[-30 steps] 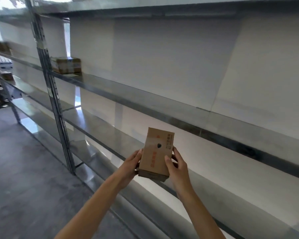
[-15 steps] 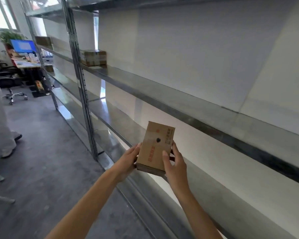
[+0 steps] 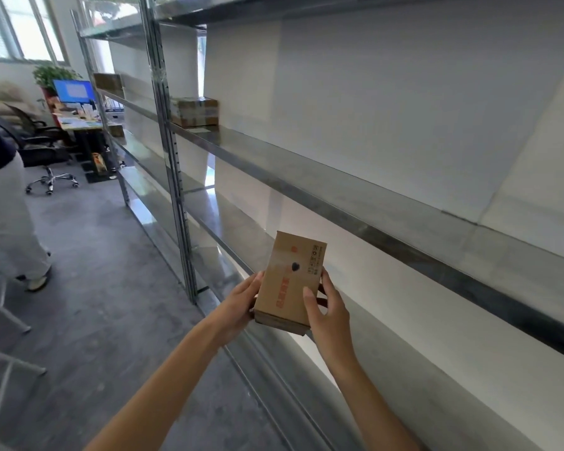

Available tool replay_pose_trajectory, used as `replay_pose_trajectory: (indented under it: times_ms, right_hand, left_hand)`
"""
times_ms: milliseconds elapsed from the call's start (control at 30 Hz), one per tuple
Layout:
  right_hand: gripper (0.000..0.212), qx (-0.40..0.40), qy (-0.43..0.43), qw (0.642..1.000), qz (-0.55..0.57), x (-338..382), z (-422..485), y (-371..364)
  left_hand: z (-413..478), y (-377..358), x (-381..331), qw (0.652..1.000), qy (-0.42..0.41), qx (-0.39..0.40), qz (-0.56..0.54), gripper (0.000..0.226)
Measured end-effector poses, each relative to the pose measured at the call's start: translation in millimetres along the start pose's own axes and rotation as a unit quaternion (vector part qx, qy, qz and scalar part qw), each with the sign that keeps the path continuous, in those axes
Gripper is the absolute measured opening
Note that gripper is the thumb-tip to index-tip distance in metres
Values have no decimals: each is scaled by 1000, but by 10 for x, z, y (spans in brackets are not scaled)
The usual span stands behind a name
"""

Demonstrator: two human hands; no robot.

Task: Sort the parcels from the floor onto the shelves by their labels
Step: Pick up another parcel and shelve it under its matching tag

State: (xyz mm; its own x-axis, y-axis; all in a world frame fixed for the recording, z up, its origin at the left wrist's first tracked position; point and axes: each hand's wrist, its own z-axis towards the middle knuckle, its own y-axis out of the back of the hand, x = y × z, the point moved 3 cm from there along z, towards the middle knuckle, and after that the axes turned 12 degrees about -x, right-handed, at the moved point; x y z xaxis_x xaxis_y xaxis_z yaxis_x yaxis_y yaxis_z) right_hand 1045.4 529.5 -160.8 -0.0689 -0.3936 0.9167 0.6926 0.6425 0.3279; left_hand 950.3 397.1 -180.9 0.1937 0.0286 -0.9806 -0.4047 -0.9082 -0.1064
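A small brown cardboard parcel (image 3: pixel 290 281) with red print and a dark spot is held upright in front of the metal shelves (image 3: pixel 339 196). My left hand (image 3: pixel 241 304) grips its left side and my right hand (image 3: pixel 329 307) grips its right side, thumb on the front. The parcel hangs in the air level with the lower shelf (image 3: pixel 238 236), not touching it. Another taped parcel (image 3: pixel 194 111) sits on the upper shelf at its left end. A further box (image 3: pixel 108 82) stands on a shelf in the bay beyond.
A shelf upright (image 3: pixel 173 177) stands left of my hands. Another person (image 3: pixel 7 203) in light trousers walks on the grey floor at far left. Behind them are an office chair (image 3: pixel 43 151), a desk with a monitor (image 3: pixel 74 91) and a white frame (image 3: pixel 4 346).
The view has swung left, bringing the other person, desk and chair further into sight. The parcel stays in both hands in about the same place before me.
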Motion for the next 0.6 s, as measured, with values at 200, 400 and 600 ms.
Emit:
replay_pose_trajectory:
  times_ms: [200,400,600]
  right_hand:
    - [54,-5,7,1000,-8,50,180,-134]
    - [54,-16,-5,1000,-6,74,378,-364]
    - [52,-50,-24,998,2,129,589,-770]
  left_hand:
    - [215,54,-47,1000,10,13,-7,47]
    - [517,157,-133,999,4,40,28,50]
    - [936,421,-219,997,13,52,48,54]
